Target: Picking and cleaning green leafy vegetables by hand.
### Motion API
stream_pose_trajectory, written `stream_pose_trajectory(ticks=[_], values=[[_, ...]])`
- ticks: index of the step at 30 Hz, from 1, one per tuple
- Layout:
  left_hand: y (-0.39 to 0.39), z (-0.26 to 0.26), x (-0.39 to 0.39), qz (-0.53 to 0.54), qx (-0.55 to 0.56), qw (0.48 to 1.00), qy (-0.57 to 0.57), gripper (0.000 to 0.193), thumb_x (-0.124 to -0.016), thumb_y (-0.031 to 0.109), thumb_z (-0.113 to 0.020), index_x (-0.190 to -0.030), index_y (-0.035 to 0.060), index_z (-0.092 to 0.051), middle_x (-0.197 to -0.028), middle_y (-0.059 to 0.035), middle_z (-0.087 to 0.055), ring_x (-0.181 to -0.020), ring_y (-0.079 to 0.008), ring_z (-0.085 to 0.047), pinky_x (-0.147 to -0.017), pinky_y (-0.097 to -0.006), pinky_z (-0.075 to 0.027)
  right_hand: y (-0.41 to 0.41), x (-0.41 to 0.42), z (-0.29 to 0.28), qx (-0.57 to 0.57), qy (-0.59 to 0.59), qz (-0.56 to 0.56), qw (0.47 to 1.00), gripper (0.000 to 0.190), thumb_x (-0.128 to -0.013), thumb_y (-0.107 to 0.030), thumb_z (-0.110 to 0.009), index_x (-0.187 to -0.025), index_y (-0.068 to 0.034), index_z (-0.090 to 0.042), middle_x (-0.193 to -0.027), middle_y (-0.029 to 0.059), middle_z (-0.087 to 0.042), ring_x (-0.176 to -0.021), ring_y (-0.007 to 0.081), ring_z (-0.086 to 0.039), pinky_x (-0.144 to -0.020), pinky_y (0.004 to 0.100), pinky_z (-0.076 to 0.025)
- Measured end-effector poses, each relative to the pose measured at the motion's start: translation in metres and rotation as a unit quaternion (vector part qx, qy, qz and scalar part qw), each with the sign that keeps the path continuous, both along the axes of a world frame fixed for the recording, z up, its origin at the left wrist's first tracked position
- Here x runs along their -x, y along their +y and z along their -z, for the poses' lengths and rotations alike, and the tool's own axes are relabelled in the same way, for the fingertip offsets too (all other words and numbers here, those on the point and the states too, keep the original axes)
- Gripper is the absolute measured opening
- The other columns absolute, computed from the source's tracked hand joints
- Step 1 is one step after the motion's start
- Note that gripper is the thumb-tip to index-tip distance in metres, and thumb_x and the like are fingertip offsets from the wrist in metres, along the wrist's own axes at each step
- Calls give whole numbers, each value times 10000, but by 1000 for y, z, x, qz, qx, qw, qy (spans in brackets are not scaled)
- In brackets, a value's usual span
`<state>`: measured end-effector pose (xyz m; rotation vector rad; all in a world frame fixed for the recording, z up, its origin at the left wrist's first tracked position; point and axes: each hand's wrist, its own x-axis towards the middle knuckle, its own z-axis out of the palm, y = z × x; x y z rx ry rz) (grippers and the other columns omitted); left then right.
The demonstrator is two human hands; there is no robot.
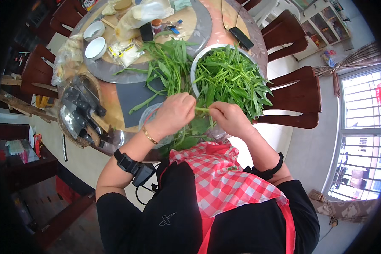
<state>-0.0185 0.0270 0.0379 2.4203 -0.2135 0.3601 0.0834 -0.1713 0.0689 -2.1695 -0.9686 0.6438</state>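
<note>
Between my two hands runs a short green stem [202, 109], pinched at either end. My left hand [178, 109] has its fingers curled around one end, and my right hand [227, 117] grips the other. Just beyond the right hand, a metal basin [194, 74] is heaped with leafy greens [230, 79], probably water spinach. A looser bunch of long-stemmed greens [171, 65] lies on the table to the left of the basin. Beneath my hands are more leaves [190, 136] and a clear plastic container [143, 119], partly hidden by my left forearm.
A woven basket [96, 84] holding several knives and cleavers [79, 108] sits at the table's left. Two white bowls [96, 48], a plastic packet [125, 52] and a lidded jar [157, 26] stand farther back. A black phone-like device [241, 37] lies beyond the basin. Wooden chairs [292, 98] flank the table.
</note>
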Motion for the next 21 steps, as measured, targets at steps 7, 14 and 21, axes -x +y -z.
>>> stream_pose_trajectory(ticks=[7, 14, 21], values=[[2, 18, 2, -116, 157, 978, 77, 73, -912, 91, -520, -934, 23, -536, -812, -139, -541, -718, -298, -554, -667, -376, -467, 3, 11, 3, -32, 2, 40, 999, 162, -880, -170, -612, -922, -25, -669, -821, 191, -663, -776, 399, -639, -688, 460, -505], [18, 17, -5, -143, 213, 965, 52, 136, -978, 172, -500, -994, 46, -548, -836, -144, -538, -729, -267, -545, -714, -362, -470, -2, 14, 10, -22, -44, 31, 998, 152, -860, -175, -625, -877, -30, -671, -818, 183, -666, -767, 395, -641, -683, 468, -507], [-19, -13, -10, 63, -83, 994, -28, 174, -800, 117, -634, -932, 41, -550, -824, -109, -490, -815, -301, -527, -709, -416, -413, 4, 10, 0, -15, -5, 31, 999, 157, -844, -166, -618, -874, -25, -682, -805, 196, -665, -747, 390, -645, -678, 460, -511]])
